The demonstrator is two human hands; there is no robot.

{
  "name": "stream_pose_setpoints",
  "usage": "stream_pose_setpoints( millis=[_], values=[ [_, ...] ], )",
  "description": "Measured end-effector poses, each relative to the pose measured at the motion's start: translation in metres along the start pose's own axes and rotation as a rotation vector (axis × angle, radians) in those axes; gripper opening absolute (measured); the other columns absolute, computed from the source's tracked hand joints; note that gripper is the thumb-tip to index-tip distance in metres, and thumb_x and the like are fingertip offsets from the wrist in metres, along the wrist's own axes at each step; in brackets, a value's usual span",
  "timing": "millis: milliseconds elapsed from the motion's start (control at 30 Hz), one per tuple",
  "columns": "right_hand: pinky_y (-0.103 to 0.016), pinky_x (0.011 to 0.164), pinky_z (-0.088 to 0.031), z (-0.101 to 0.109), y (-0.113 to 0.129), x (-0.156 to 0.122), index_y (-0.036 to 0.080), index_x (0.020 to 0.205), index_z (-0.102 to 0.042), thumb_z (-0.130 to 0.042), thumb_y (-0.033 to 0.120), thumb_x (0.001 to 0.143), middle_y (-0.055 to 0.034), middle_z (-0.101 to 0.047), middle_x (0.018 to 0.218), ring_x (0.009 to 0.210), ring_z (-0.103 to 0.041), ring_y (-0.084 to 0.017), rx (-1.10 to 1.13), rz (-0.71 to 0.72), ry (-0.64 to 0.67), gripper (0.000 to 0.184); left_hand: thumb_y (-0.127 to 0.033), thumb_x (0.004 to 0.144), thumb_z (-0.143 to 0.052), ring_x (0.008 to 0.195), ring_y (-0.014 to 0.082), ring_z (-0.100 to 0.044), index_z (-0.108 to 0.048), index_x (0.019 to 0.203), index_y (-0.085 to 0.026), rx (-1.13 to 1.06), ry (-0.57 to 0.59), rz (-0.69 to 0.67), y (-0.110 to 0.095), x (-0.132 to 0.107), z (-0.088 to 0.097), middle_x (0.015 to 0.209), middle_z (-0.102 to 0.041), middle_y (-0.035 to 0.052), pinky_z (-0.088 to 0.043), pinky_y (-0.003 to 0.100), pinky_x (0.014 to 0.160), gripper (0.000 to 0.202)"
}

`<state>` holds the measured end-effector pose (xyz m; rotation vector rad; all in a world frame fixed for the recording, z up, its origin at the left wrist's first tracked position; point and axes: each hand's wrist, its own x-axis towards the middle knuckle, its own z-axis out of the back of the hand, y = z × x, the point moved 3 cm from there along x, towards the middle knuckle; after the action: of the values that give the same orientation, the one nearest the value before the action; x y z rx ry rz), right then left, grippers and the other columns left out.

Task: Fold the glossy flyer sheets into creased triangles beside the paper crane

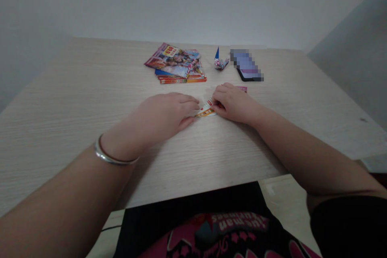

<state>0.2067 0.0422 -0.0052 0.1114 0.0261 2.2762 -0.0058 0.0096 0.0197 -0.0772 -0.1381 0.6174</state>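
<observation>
Colourful paper piece (207,110) lay flat on the pale surface (75,100), left hand (165,112) fingers curled down onto its left end, right hand (233,103) fingers pinched narrow on its right end, printed stack (178,65) beyond.

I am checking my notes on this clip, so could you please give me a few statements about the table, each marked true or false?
1. The left hand and right hand both touch a small printed paper. True.
2. The silver bangle sits on the right wrist. False: it is on the left wrist.
3. A stack of colourful sheets lies beyond the hands. True.
4. The folded paper figure stands left of the stack. False: it stands to its right, between the stack and the phone.
</observation>
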Motion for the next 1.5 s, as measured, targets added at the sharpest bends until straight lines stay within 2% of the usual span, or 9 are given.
stream_pose_setpoints(
  millis=[100, 200, 300, 433, 600, 700, 900, 1067, 1500],
  values=[
    [-0.039, 0.092, -0.044, 0.001, 0.001, -0.001, 0.014, 0.097, -0.073, -0.053, 0.026, 0.1, -0.0156, -0.071, 0.101, 0.1, -0.058, -0.028, 0.011, 0.007, -0.01, 0.024, -0.034, 0.107, -0.052, 0.137, 0.0266, -0.061, -0.062, 0.145, -0.015, -0.017, 0.074, -0.013, -0.006, 0.003, -0.005, 0.149, -0.065, 0.0147, -0.045, 0.042, 0.12, 0.044],
    [-0.039, 0.094, -0.044, 0.003, -0.004, -0.002, 0.015, 0.096, -0.073, -0.057, 0.026, 0.099, -0.014, -0.072, 0.102, 0.103, -0.059, -0.028, 0.039, 0.017, -0.056, 0.02, -0.033, 0.104, -0.058, 0.145, 0.0283, -0.055, -0.06, 0.147, -0.011, -0.032, 0.114, -0.027, -0.012, 0.003, -0.007, 0.153, -0.062, 0.0172, -0.041, 0.043, 0.124, 0.048],
    [-0.043, 0.104, -0.041, 0.005, -0.014, 0.0, 0.016, 0.104, -0.073, -0.065, 0.03, 0.097, -0.0154, -0.072, 0.119, 0.117, -0.058, -0.03, 0.031, -0.02, -0.201, 0.018, -0.034, 0.102, -0.063, 0.141, 0.0311, -0.058, -0.061, 0.144, -0.011, 0.016, 0.116, -0.017, -0.02, 0.003, -0.004, 0.15, -0.063, 0.0186, -0.045, 0.045, 0.12, 0.048],
    [-0.048, 0.107, -0.039, 0.004, -0.025, 0.005, 0.015, 0.121, -0.072, -0.067, 0.036, 0.097, -0.0179, -0.069, 0.131, 0.124, -0.056, -0.034, -0.009, -0.176, -0.34, 0.032, -0.04, 0.102, -0.063, 0.128, 0.0359, -0.064, -0.067, 0.135, -0.012, 0.095, 0.145, 0.008, -0.03, 0.007, 0.001, 0.138, -0.068, 0.019, -0.052, 0.051, 0.111, 0.043],
    [-0.047, 0.101, -0.046, -0.002, -0.029, 0.007, 0.015, 0.128, -0.069, -0.064, 0.034, 0.098, -0.0172, -0.073, 0.124, 0.116, -0.063, -0.033, 0.117, -0.261, -0.314, 0.036, -0.042, 0.103, -0.061, 0.137, 0.036, -0.059, -0.067, 0.134, -0.01, 0.059, 0.156, -0.014, -0.031, 0.01, -0.003, 0.147, -0.061, 0.0218, -0.05, 0.048, 0.115, 0.045],
    [-0.047, 0.102, -0.048, -0.003, -0.033, 0.005, 0.015, 0.123, -0.072, -0.068, 0.031, 0.093, -0.017, -0.075, 0.123, 0.114, -0.065, -0.033, 0.169, -0.287, -0.309, 0.034, -0.05, 0.102, -0.063, 0.144, 0.0365, -0.054, -0.06, 0.142, -0.005, 0.046, 0.103, -0.068, -0.028, 0.011, -0.01, 0.158, -0.052, 0.0249, -0.045, 0.046, 0.121, 0.061],
    [-0.045, 0.094, -0.052, -0.003, -0.038, 0.002, 0.015, 0.125, -0.071, -0.063, 0.024, 0.091, -0.0146, -0.077, 0.118, 0.103, -0.068, -0.03, 0.235, -0.3, -0.308, 0.037, -0.051, 0.101, -0.065, 0.138, 0.0324, -0.06, -0.059, 0.141, -0.005, -0.002, 0.053, -0.074, -0.024, 0.011, -0.016, 0.15, -0.061, 0.0222, -0.048, 0.041, 0.119, 0.061],
    [-0.041, 0.085, -0.051, -0.001, -0.038, 0.002, 0.016, 0.117, -0.072, -0.064, 0.026, 0.089, -0.0133, -0.077, 0.108, 0.092, -0.066, -0.027, 0.229, -0.335, -0.283, 0.03, -0.05, 0.103, -0.062, 0.142, 0.0336, -0.057, -0.053, 0.151, -0.007, 0.025, 0.068, -0.067, -0.024, 0.012, -0.016, 0.155, -0.057, 0.022, -0.046, 0.045, 0.121, 0.065],
    [-0.042, 0.095, -0.047, 0.0, -0.03, 0.002, 0.02, 0.088, -0.068, -0.062, 0.022, 0.091, -0.011, -0.072, 0.102, 0.1, -0.063, -0.027, 0.135, -0.261, -0.259, 0.007, -0.05, 0.104, -0.059, 0.149, 0.0345, -0.05, -0.055, 0.151, -0.008, 0.029, 0.108, -0.023, -0.027, 0.014, -0.016, 0.161, -0.052, 0.0212, -0.04, 0.048, 0.125, 0.064]
  ],
)
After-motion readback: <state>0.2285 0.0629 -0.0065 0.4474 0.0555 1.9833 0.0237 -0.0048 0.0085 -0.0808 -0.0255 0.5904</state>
